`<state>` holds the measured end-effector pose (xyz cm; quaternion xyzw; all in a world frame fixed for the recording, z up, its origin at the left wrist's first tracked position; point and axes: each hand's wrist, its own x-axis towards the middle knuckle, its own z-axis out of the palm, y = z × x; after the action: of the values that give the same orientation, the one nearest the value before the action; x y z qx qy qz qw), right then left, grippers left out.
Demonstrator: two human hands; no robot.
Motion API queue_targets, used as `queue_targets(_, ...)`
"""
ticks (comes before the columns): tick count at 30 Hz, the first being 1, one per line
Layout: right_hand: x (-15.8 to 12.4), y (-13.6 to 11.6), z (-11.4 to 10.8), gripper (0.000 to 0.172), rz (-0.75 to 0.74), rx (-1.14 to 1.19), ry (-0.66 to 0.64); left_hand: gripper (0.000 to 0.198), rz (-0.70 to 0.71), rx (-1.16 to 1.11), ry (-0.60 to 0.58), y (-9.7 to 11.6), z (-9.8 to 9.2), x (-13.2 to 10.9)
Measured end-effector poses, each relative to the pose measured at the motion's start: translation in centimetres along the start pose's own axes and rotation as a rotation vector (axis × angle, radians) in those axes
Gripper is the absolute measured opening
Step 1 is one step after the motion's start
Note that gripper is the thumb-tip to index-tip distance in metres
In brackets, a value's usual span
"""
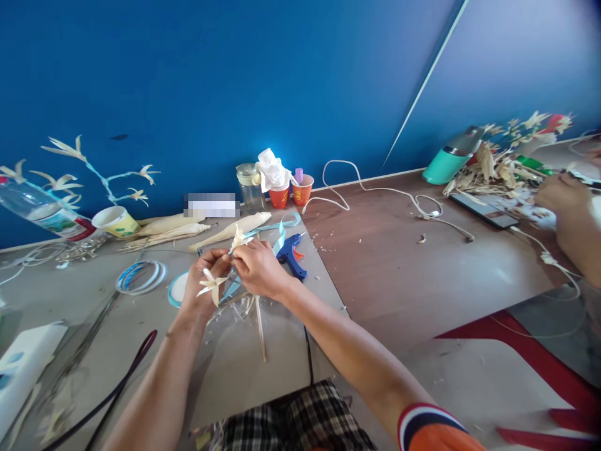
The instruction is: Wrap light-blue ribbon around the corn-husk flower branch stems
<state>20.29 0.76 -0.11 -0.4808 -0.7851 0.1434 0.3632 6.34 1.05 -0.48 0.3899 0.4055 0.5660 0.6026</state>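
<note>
My left hand (203, 285) is closed around a stem with a pale corn-husk flower (211, 285) sticking out over its back. My right hand (260, 269) is closed in a pinch right beside it, holding a light blue ribbon (280, 237) and a second husk flower (239, 238) at the fingertips. The two hands touch above the grey board (235, 363). The ribbon trails up and right toward a blue glue gun (292, 255). Husk strips and a thin stick (260, 335) lie under the hands.
Rolls of tape (139, 277), corn husks (197, 230), a paper cup (115, 220), a plastic bottle (44, 212), a jar (248, 185) and orange cups (291, 191) line the back. A white cable (399, 194) crosses the brown table. Another person's hand (561, 194) works at the right among husks.
</note>
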Motion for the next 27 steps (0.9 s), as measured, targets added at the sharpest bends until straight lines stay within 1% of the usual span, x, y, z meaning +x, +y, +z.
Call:
queue_targets(5, 0.1, -0.1, 0.0, 0.017, 0.029, 0.083, -0.022, 0.02, -0.024, -0.015, -0.028, 0.2, 0.1, 0.0)
queue_targets(8, 0.2, -0.2, -0.1, 0.016, 0.021, 0.152, -0.014, 0.017, -0.037, -0.039, -0.042, 0.2, 0.2, 0.1)
queue_targets(12, 0.2, -0.3, -0.3, 0.018, 0.021, 0.24, 0.009, 0.017, -0.023, -0.056, -0.052, 0.3, 0.4, -0.1)
queue_targets(16, 0.2, -0.5, -0.6, 0.02, 0.037, 0.295, -0.004, 0.018, -0.015, -0.073, -0.063, 0.5, 0.7, -0.5)
queue_targets(21, 0.1, -0.7, -1.2, 0.017, 0.087, 0.31, -0.019, 0.023, -0.048, -0.117, -0.126, 0.5, 0.6, -0.8)
queue_targets(24, 0.1, -0.6, -1.3, 0.015, 0.092, 0.275, -0.005, 0.025, -0.05, -0.119, -0.125, 0.3, 0.6, -0.9)
queue_targets(27, 0.0, -0.4, -1.2, 0.014, 0.074, 0.246, 0.007, 0.024, -0.074, -0.073, -0.103, 0.2, 0.7, -0.8)
